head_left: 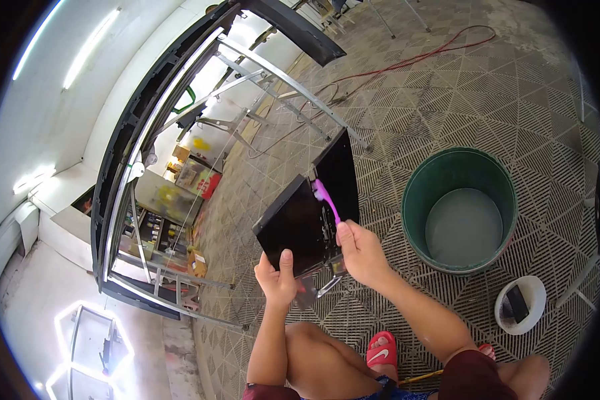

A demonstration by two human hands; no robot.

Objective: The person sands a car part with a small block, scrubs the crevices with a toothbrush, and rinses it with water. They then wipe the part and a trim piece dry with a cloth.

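My left hand (277, 280) grips the lower edge of a glossy black panel (290, 223), thumb on its face. The panel is made of two flat sections that meet at an angle, with wet-looking white streaks near the join. My right hand (363, 252) is closed around the handle of a pink toothbrush (328, 200). Its bristle head lies against the panel near the join, at the upper end. Below the panel hangs a shiny metal piece (329, 285), partly hidden by the panel and my right hand.
A green bucket (413, 230) holding cloudy grey liquid stands to the right. Nearer me is a white bowl (539, 310) with a dark block inside. A metal stand (283, 77) carrying a long black car part rises at left. A red hose (407, 63) crosses the patterned floor.
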